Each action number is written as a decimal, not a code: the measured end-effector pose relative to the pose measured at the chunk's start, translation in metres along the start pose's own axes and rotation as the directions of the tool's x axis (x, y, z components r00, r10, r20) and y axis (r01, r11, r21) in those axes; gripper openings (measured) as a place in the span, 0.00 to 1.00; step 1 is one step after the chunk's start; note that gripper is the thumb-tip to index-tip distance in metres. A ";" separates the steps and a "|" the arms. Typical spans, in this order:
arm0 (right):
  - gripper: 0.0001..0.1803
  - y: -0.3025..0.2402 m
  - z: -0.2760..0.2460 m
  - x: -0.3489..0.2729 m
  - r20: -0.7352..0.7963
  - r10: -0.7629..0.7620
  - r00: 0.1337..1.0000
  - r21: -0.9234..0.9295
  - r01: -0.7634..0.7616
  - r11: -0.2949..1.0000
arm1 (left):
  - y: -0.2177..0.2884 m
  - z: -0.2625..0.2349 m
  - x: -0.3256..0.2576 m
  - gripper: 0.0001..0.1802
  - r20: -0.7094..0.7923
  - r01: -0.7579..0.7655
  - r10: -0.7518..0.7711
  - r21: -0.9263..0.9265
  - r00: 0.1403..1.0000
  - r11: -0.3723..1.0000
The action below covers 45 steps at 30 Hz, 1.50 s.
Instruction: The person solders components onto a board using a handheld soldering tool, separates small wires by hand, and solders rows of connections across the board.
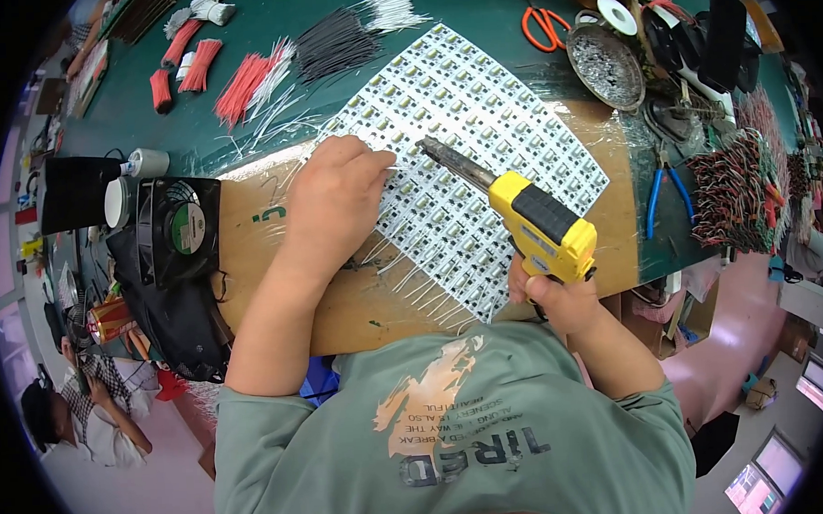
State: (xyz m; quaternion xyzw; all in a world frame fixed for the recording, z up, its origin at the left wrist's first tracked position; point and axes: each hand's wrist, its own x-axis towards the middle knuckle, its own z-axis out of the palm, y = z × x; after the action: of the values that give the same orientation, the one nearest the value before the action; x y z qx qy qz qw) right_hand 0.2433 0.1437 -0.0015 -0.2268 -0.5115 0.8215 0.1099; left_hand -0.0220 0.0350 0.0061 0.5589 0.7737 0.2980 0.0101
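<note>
Yellow soldering gun (531, 213) across edge of circuit panel (478, 107)

A yellow-black soldering gun (531, 211) slants over a white circuit-board sheet (471, 119).

green table (277, 15) with scissors (549, 29), pliers (653, 202), brown board (341, 315) under white panel (488, 116)

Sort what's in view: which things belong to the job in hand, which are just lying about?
In the job:
yellow soldering gun, in the right hand
white circuit-board panel, by the left hand

Apparently just lying about:
orange-handled scissors
blue-handled pliers
black fan
</note>
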 end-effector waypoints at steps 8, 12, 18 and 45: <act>0.11 -0.003 0.008 0.005 -0.068 0.040 0.997 -0.066 -0.045 0.997 | -0.007 0.005 -0.001 0.08 0.068 0.021 -0.014 -0.100 0.998 0.995; 0.10 -0.004 0.006 0.006 -0.070 0.068 0.995 -0.084 -0.073 0.994 | -0.010 0.004 0.001 0.07 0.109 0.037 -0.029 -0.072 0.994 0.997; 0.10 -0.005 0.010 0.010 -0.084 0.041 0.996 -0.120 -0.051 0.991 | -0.008 0.001 0.002 0.06 0.149 0.086 -0.076 -0.064 0.986 0.994; 0.13 -0.003 0.005 0.006 -0.059 0.062 0.996 -0.037 -0.064 0.997 | -0.006 0.000 0.003 0.04 0.170 0.124 -0.110 -0.073 0.979 0.990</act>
State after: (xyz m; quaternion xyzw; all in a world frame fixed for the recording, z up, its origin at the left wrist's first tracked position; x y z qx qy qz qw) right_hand 0.2361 0.1435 0.0010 -0.2684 -0.5166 0.8076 0.0943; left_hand -0.0279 0.0365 0.0042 0.5344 0.7887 0.2815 0.1149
